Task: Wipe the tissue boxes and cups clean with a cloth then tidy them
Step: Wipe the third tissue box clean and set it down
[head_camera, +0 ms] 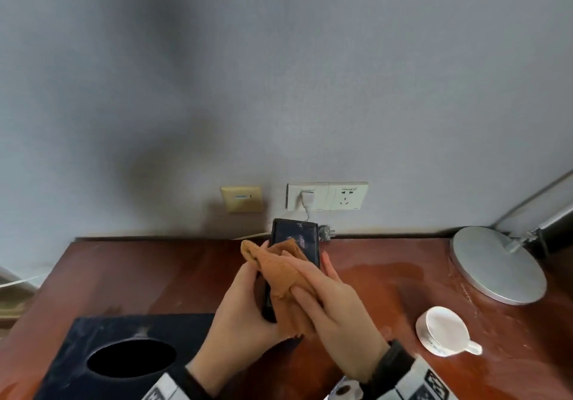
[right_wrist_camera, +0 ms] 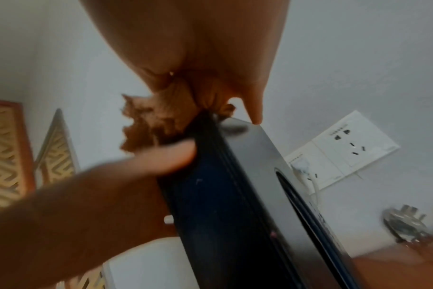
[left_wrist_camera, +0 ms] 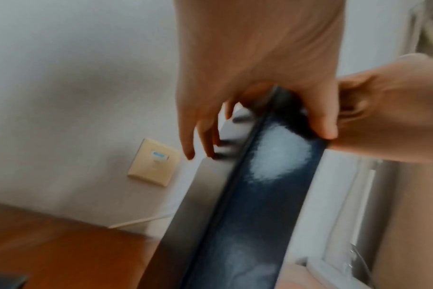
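Fuzzy orange cloth [head_camera: 280, 271], glossy wooden table [head_camera: 387, 281]

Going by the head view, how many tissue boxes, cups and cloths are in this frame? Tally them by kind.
Tissue boxes: 2, one held, one on the table
Cups: 1
Cloths: 1
Total: 4

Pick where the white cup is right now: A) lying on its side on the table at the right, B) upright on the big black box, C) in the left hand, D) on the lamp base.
A: the cup lies tipped on the table, handle toward the camera, apart from both hands.
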Available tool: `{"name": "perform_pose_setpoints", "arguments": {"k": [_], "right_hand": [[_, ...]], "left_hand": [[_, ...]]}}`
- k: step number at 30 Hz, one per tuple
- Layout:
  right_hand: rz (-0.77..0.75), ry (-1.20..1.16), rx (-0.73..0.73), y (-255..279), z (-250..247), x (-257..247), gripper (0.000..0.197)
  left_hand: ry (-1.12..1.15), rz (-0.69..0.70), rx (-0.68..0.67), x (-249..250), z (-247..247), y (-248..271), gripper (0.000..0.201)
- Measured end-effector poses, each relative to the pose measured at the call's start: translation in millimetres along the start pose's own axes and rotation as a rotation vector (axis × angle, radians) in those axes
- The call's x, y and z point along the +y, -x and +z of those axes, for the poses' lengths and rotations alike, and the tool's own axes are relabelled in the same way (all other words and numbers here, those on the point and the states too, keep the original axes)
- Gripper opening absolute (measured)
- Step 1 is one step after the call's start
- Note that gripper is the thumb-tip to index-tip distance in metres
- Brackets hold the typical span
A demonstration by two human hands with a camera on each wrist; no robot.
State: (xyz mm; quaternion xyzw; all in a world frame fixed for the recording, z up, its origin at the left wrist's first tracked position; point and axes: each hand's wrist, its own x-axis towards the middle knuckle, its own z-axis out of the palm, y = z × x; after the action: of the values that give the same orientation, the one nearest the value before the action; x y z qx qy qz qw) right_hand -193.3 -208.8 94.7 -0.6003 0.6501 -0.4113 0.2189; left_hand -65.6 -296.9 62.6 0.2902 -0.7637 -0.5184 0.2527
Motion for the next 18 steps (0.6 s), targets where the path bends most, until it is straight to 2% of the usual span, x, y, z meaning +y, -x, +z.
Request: {"name": "perform_pose_setpoints", "arguments": {"k": [2,3,5,6,8,10,11,15,18], "right_hand": [[-0.04,0.077,0.012,-4,8,-5,0.042],[-0.065,0.101,0.013,-7,10,-8,0.041],[-0.073,0.076,0.022,-16,9,-14,0.036],[-0.044,0.026,0.072,-21,3,-15,0.035],[0.048,-0.078,0.28,-30,-18,-17,0.042],[0.083,-0.097,0.476,-38,-45,-13,0.045],[0.085,-0.078,0.525,-41,-56,-10,0.044],[0.052,0.066,0.461,-45,-68,-14,0.05],[-0.079,0.233,0.282,-44,-37,-18,0.056]], "left_hand": [[-0.128,-0.06,0.126,5,8,7,0.054],[-0.197,-0.095,0.175,4,10,7,0.05],[-0.241,-0.06,0.216,-1,17,2,0.066],[-0.208,-0.052,0.221,-1,18,-1,0.075],[-0.183,-0.052,0.212,1,14,-9,0.086],[-0.216,-0.016,0.165,4,1,-17,0.085],[-0.215,-0.012,0.104,5,-9,-22,0.082],[-0.189,-0.057,-0.163,6,-37,-44,0.078],[-0.154,-0.067,-0.199,3,-44,-58,0.078]]}}
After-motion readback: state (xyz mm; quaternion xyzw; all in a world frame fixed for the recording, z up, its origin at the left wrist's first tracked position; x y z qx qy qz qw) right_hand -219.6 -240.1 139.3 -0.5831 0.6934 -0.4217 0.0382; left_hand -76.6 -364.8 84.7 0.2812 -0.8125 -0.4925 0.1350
